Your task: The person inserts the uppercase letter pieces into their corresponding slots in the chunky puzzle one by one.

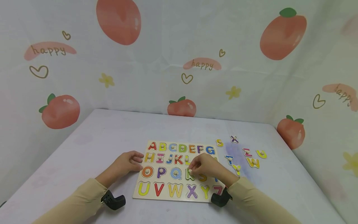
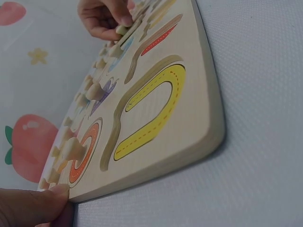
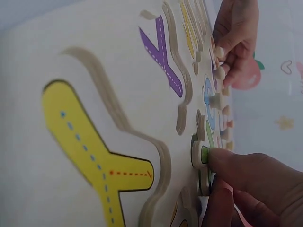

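Right now what I watch is the fit of the green R piece (image 1: 190, 177) to its slot: it lies directly under the fingertips of the right hand (image 1: 203, 165), right of centre in the head view, its long axis running up and down the frame like the printed letters beside it. That hand is the nearer one, thumb and finger pinching the piece at its knob; from the right wrist I see its edge standing proud of the board (image 1: 137, 194), and I cannot tell whether it is fully lined up. My left hand (image 1: 126, 163), loosely bent, touches the board's left edge. The board looks like pale, smooth wood with rounded corners and wavy-sided recesses; the seated letters carry round, mushroom-like pegs (image 2: 96, 91). Beneath, the white cloth (image 2: 265, 94) shows a fine weave.
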Tool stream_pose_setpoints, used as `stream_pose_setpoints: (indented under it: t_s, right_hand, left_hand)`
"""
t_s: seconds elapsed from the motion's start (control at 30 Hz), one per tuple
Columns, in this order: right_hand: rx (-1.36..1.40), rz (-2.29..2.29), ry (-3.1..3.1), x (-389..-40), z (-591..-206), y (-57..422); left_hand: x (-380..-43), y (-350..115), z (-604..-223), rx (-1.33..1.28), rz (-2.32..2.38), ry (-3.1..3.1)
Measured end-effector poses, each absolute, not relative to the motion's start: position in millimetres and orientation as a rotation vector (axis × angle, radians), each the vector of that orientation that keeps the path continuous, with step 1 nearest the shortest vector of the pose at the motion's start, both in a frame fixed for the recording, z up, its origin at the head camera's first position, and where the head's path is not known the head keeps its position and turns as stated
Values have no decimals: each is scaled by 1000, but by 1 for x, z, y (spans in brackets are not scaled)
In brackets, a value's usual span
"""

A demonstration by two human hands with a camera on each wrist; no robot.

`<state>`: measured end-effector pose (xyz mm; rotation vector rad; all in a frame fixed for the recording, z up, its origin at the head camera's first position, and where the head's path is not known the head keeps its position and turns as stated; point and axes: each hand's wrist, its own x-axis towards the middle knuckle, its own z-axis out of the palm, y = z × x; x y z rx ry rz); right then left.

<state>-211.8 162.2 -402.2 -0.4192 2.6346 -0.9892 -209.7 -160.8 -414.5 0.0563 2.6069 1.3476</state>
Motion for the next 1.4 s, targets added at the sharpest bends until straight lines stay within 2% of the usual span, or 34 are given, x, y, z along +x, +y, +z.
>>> stream_pose_setpoints:
  t_s: [1.4]
  right_hand:
    - [-451,-1006,2556,-210,-397,165]
  left_hand:
    - [-212,-160,-417,28,1340,2614]
